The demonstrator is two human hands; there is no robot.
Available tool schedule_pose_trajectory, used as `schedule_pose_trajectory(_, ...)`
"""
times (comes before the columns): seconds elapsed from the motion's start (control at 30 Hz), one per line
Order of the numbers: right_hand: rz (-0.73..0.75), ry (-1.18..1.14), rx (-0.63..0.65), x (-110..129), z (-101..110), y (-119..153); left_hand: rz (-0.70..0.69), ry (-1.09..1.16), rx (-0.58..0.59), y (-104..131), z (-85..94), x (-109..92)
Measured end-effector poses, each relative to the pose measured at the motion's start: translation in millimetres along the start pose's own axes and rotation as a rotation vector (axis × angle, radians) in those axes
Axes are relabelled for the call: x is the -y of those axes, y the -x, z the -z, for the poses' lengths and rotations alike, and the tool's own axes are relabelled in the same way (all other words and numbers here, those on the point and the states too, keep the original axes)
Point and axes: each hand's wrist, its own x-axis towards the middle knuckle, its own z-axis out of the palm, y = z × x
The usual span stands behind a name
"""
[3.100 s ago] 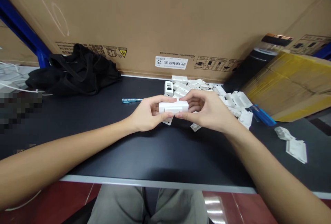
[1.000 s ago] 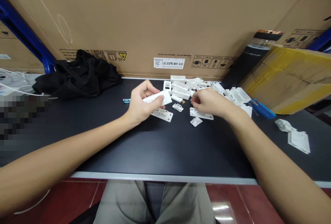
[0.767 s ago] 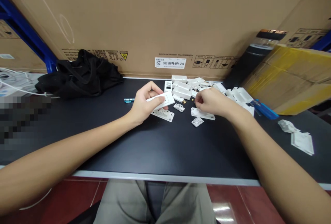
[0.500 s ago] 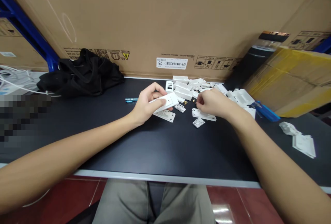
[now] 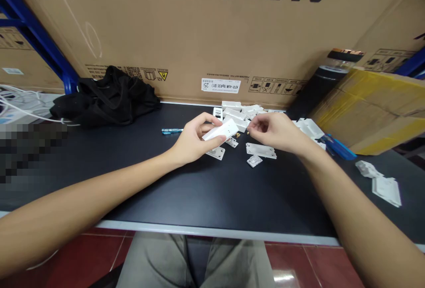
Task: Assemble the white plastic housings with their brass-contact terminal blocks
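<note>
My left hand (image 5: 199, 139) is wrapped round a white plastic housing (image 5: 221, 130), held tilted above the dark table. Under it lies a white plate (image 5: 217, 153), partly hidden. My right hand (image 5: 270, 132) has its thumb and forefinger pinched together at a tiny brass-coloured piece (image 5: 248, 133), just right of the housing. Small brass parts (image 5: 237, 135) rest between the two hands, beside a little white part (image 5: 233, 142). Nearer to me lie a flat white plate (image 5: 261, 150) and a small square white part (image 5: 254, 161).
Several white plastic parts (image 5: 252, 110) are heaped at the back, before a large cardboard box (image 5: 186, 35). A blue pen (image 5: 171, 131) and a black bag (image 5: 109, 97) lie left. At right are a black bottle (image 5: 315, 88), a taped box (image 5: 372, 106) and a blue tool (image 5: 341, 148).
My left hand has turned the white housing and moved slightly right with it. My right hand has lifted a little, its pinch now showing a tiny brass-coloured piece. The view has tilted slightly.
</note>
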Motion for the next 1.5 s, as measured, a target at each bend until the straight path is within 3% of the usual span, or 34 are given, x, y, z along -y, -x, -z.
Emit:
schedule_pose_trajectory(0.13,0.120,-0.358,-0.128,26.0,2.6,8.5,-0.061,-0.084,-0.019,2.0,1.0,2.4)
schedule_pose_trajectory(0.27,0.180,-0.473,-0.089,40.8,-7.4,11.3,-0.127,-0.262,-0.062,4.1,1.2,4.6)
schedule_pose_trajectory(0.37,0.213,-0.435,-0.063,42.9,-15.2,10.6,-0.127,-0.340,-0.090,4.0,0.3,5.3)
schedule_pose_trajectory(0.73,0.200,-0.228,-0.247,47.0,-23.0,8.7,-0.026,-0.231,-0.154,2.6,-0.7,4.1)
schedule_pose_trajectory(1.5,0.224,-0.139,-0.161,47.8,-25.9,10.2,-0.044,-0.320,-0.143,3.3,0.1,7.4)
